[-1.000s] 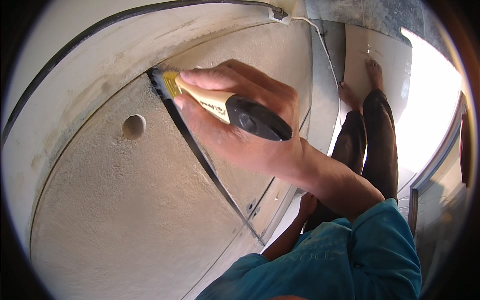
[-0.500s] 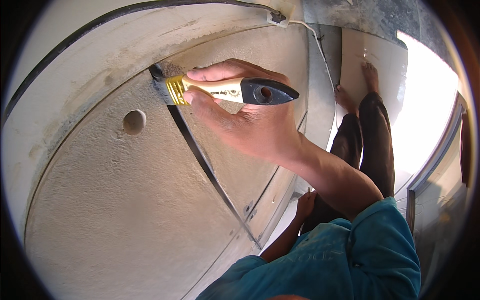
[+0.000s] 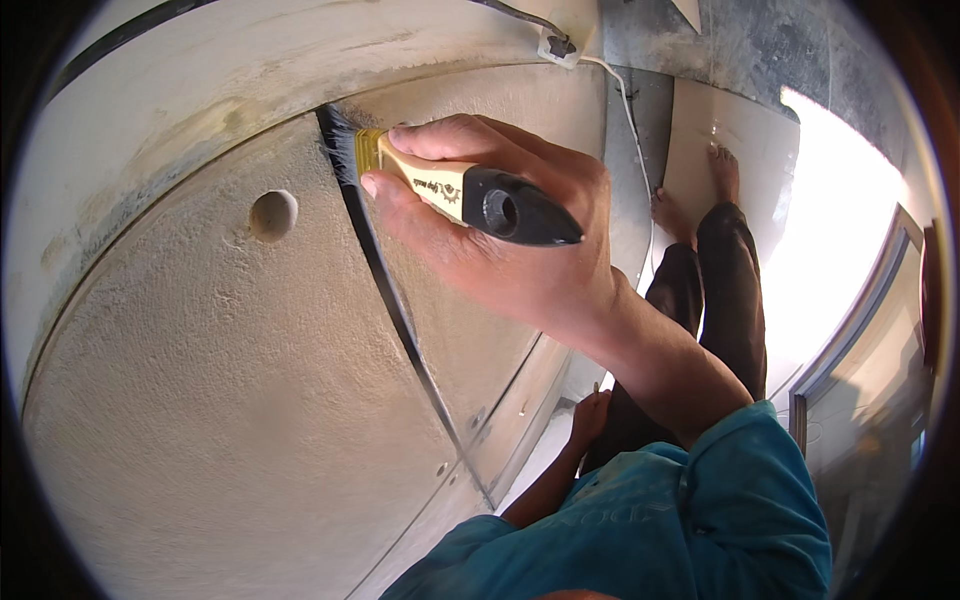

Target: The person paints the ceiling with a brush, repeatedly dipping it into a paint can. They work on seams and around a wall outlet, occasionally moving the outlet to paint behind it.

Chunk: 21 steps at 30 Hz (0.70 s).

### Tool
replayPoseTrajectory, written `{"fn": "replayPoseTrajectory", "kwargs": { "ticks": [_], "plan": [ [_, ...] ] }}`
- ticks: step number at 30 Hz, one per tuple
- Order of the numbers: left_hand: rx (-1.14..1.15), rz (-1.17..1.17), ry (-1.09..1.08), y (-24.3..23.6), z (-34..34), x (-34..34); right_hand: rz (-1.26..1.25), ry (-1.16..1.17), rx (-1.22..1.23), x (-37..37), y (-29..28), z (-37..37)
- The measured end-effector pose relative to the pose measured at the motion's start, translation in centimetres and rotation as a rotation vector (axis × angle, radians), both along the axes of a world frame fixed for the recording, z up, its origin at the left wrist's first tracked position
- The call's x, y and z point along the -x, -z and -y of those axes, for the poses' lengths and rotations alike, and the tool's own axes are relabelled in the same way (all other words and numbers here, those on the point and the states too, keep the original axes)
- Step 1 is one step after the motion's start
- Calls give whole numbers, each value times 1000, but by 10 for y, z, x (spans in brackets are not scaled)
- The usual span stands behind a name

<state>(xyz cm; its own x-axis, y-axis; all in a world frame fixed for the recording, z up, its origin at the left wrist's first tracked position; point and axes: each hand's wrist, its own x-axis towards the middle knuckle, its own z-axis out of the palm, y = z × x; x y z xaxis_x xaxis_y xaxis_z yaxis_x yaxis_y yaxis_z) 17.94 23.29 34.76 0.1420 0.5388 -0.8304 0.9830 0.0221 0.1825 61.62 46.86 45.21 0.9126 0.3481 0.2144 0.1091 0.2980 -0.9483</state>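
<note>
My right hand (image 3: 520, 230) is closed round a flat paintbrush (image 3: 440, 185), thumb on one side and fingers on the other. The brush has a pale wooden handle with a black, holed end, a gold ferrule and dark bristles. Those bristles press, slightly splayed, at the upper end of a dark strip (image 3: 385, 275) running between two rough beige panels (image 3: 250, 360). Low beside my legs, my left hand (image 3: 590, 418) is closed; a thin, pale tip shows above it, and the rest of that thing is hidden.
The larger panel has a round hole (image 3: 273, 216). A pale, stained border (image 3: 180, 130) curves along the panels' far edge. A white socket box (image 3: 558, 48) holds a black plug, and a white cable (image 3: 635, 120) runs from it past my feet (image 3: 725, 170). A framed panel (image 3: 860, 310) stands at right.
The brush has turned in my right hand's grip direction, its black end swinging lower and its bristles spreading more at the strip's top. The whole view has shifted slightly. My left hand stays low.
</note>
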Motion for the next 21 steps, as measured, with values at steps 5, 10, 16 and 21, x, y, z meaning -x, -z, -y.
{"fn": "replayPoseTrajectory", "kwargs": {
  "ticks": [5,10,16,21],
  "plan": [
    [81,-107,-74,-3,-5,-10,-42,-63,-36,1,10,0],
    [113,-109,127,11,-1,17,-566,-170,-309,12,37,19],
    [97,-100,57,13,0,21,-1207,-264,-574,21,87,47],
    [89,-66,29,8,1,21,-1254,-284,-622,28,87,32]
  ]
}}
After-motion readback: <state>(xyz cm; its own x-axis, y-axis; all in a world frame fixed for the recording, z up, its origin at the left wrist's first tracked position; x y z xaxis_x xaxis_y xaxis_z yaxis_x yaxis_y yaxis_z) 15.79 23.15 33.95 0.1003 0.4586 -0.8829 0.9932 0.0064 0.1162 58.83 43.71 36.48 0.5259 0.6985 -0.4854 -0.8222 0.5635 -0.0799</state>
